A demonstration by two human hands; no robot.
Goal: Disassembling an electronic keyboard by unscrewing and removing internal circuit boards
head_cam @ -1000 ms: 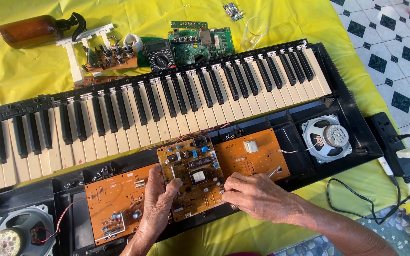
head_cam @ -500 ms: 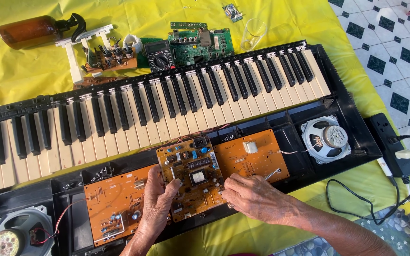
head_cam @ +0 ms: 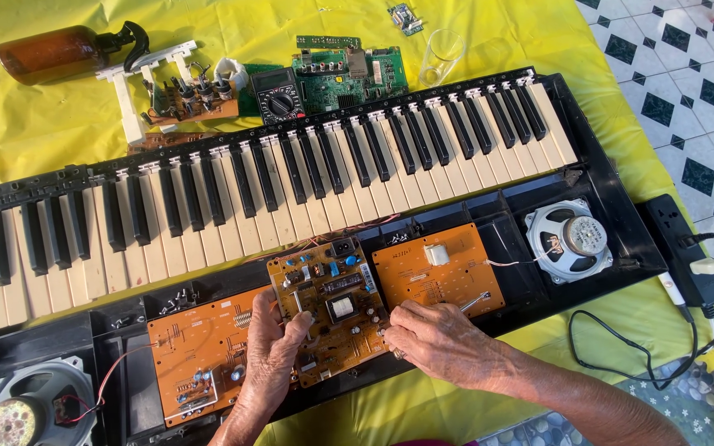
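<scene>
An opened electronic keyboard (head_cam: 291,177) lies across a yellow cloth, its inner boards bared. My left hand (head_cam: 268,363) rests on the middle orange circuit board (head_cam: 328,301), fingers curled on its left edge. My right hand (head_cam: 435,339) lies on that board's right edge, fingers closed around a thin metal tool (head_cam: 473,303) that points onto the right orange board (head_cam: 440,268). Another orange board (head_cam: 200,355) sits to the left.
Round speakers sit at the right (head_cam: 568,239) and the lower left (head_cam: 30,405). A brown bottle (head_cam: 51,54), a multimeter (head_cam: 278,99), a green board (head_cam: 349,70) and a clear cup (head_cam: 442,54) lie beyond the keys. A black power strip (head_cam: 683,248) with cables is at the right.
Both hands stay on the middle board; my right hand has shifted slightly left with the tool.
</scene>
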